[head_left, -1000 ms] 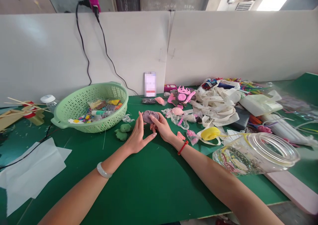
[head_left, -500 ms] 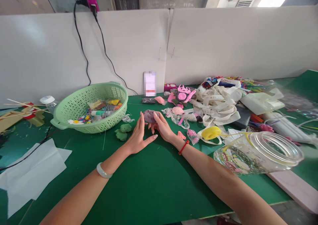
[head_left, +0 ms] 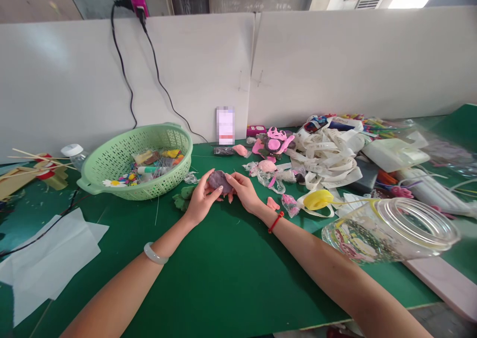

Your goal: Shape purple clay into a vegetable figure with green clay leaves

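Note:
A greyish-purple lump of modelling clay (head_left: 219, 181) is held between both hands, above the green table (head_left: 223, 278). My left hand (head_left: 201, 199) grips its left side, with the thumb against the lower face. On the other side my right hand (head_left: 244, 191) has its thumb pressed on the lump's upper right; the fingers curl beneath and are partly hidden. Green clay (head_left: 182, 199) lies just left of my left hand, partly covered by it. Beyond my right hand are pink clay in clear wrap (head_left: 267, 166) and a small pink piece (head_left: 273, 203).
A green colander (head_left: 136, 191) with craft bits stands at the left, white paper sheets (head_left: 55, 258) nearer. A phone (head_left: 225, 126) leans on the back panel. To the right are a pink-and-black clay figure (head_left: 275, 143), heaped white ribbon (head_left: 328, 154) and a clear jar (head_left: 387, 233).
My left hand has turned from flat fingers with the thumb apart to a grip with the thumb on the clay. The lump has shifted slightly left and down and shows a broader face.

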Tool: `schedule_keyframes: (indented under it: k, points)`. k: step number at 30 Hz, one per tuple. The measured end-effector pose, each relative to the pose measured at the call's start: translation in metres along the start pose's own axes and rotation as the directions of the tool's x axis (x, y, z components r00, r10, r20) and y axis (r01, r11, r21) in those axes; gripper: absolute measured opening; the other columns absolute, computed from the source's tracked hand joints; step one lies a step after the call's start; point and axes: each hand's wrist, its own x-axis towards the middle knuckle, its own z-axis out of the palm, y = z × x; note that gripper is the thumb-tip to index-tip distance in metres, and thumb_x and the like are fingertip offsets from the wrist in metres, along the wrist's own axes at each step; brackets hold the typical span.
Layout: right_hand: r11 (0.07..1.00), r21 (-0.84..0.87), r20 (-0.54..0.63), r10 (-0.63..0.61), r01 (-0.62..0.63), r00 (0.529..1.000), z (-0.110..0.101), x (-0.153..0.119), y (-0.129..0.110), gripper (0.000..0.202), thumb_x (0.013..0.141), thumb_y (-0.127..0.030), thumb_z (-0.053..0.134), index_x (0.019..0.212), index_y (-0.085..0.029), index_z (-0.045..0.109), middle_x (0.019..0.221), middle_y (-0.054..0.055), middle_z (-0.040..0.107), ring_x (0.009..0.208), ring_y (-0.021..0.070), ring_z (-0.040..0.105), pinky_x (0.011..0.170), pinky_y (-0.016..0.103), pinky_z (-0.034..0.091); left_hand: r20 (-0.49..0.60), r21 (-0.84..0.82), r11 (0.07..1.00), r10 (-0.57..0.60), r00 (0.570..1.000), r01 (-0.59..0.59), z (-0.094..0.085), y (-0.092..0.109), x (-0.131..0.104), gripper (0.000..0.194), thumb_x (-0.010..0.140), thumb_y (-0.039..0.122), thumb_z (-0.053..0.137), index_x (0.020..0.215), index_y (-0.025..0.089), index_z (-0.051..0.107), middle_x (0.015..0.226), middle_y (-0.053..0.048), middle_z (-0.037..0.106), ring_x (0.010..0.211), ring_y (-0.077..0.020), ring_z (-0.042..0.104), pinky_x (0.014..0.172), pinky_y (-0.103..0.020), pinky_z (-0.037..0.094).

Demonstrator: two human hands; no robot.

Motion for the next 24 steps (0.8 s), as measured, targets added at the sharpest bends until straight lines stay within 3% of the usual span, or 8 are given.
schedule_keyframes:
  k: [4, 7, 9, 11, 13, 15, 24]
  points:
    - [0.997, -0.080, 0.008, -0.017, 0.018, 1.000, -0.001, 0.000, 0.001, 0.062, 0.078, -0.081, 0.071, 0.079, -0.021, 0.053, 0.054, -0.006, 0.056, 0.043, 0.0107, 0.056, 0.045, 0.023, 0.041, -0.017, -0.006, 1.000, -0.005, 1.000, 0.005, -0.001, 0.000, 0.002, 0.076, 0.083, 0.054, 0.084, 0.145, 0.020, 0.055, 0.125, -0.014, 0.077, 0.096, -0.0256, 0.078, 0.072, -0.036, 0.070]
    - [0.999, -0.042, 0.030, -0.014, 0.016, 0.999, 0.000, 0.001, 0.001, 0.060, 0.080, -0.078, 0.072, 0.083, -0.021, 0.055, 0.057, -0.006, 0.057, 0.044, 0.0112, 0.058, 0.047, 0.024, 0.045, -0.044, -0.006, 1.000, 0.025, 0.999, -0.025, -0.001, -0.002, 0.003, 0.073, 0.083, 0.055, 0.085, 0.141, 0.020, 0.057, 0.122, -0.013, 0.077, 0.093, -0.0257, 0.078, 0.069, -0.035, 0.069]
    - [1.000, 0.000, 0.028, -0.018, 0.018, 0.999, 0.000, 0.000, 0.001, 0.058, 0.084, -0.076, 0.069, 0.096, -0.020, 0.060, 0.059, -0.006, 0.058, 0.044, 0.0119, 0.058, 0.047, 0.025, 0.047, -0.071, -0.013, 0.999, 0.041, 0.997, -0.042, -0.001, -0.003, 0.004, 0.075, 0.083, 0.057, 0.084, 0.142, 0.020, 0.056, 0.121, -0.013, 0.078, 0.092, -0.0258, 0.079, 0.069, -0.036, 0.069]
    - [0.999, -0.010, 0.020, -0.043, 0.043, 0.999, 0.001, -0.001, 0.000, 0.062, 0.091, -0.074, 0.062, 0.122, -0.020, 0.063, 0.060, -0.007, 0.059, 0.042, 0.0120, 0.055, 0.044, 0.025, 0.045, -0.096, -0.015, 0.998, 0.055, 0.994, -0.057, -0.002, -0.004, 0.004, 0.076, 0.083, 0.059, 0.083, 0.143, 0.020, 0.056, 0.122, -0.014, 0.077, 0.094, -0.0266, 0.079, 0.070, -0.036, 0.069]
    - [0.993, -0.083, 0.039, -0.081, 0.084, 0.996, 0.001, -0.004, -0.002, 0.069, 0.098, -0.069, 0.055, 0.149, -0.023, 0.055, 0.058, -0.008, 0.057, 0.039, 0.0111, 0.050, 0.041, 0.024, 0.040, -0.109, -0.011, 0.998, 0.068, 0.992, -0.069, -0.002, -0.005, 0.005, 0.074, 0.084, 0.060, 0.082, 0.141, 0.020, 0.059, 0.127, -0.015, 0.076, 0.100, -0.0282, 0.078, 0.070, -0.035, 0.069]
    - [0.978, -0.168, 0.098, -0.107, 0.123, 0.989, 0.002, -0.008, -0.003, 0.070, 0.102, -0.063, 0.052, 0.161, -0.025, 0.048, 0.058, -0.008, 0.056, 0.041, 0.0102, 0.048, 0.041, 0.024, 0.040, -0.111, -0.006, 0.997, 0.073, 0.991, -0.074, -0.004, -0.005, 0.005, 0.072, 0.085, 0.061, 0.082, 0.140, 0.020, 0.062, 0.130, -0.015, 0.075, 0.104, -0.0289, 0.077, 0.070, -0.034, 0.068]
    - [0.967, -0.220, 0.256, -0.068, 0.126, 0.964, 0.000, -0.009, -0.003, 0.074, 0.107, -0.053, 0.050, 0.172, -0.025, 0.031, 0.061, -0.008, 0.058, 0.046, 0.0094, 0.047, 0.046, 0.022, 0.042, -0.134, 0.006, 0.999, 0.052, 0.990, -0.051, -0.004, -0.001, 0.002, 0.086, 0.081, 0.069, 0.081, 0.151, 0.023, 0.061, 0.124, -0.012, 0.076, 0.087, -0.0233, 0.075, 0.065, -0.033, 0.066]
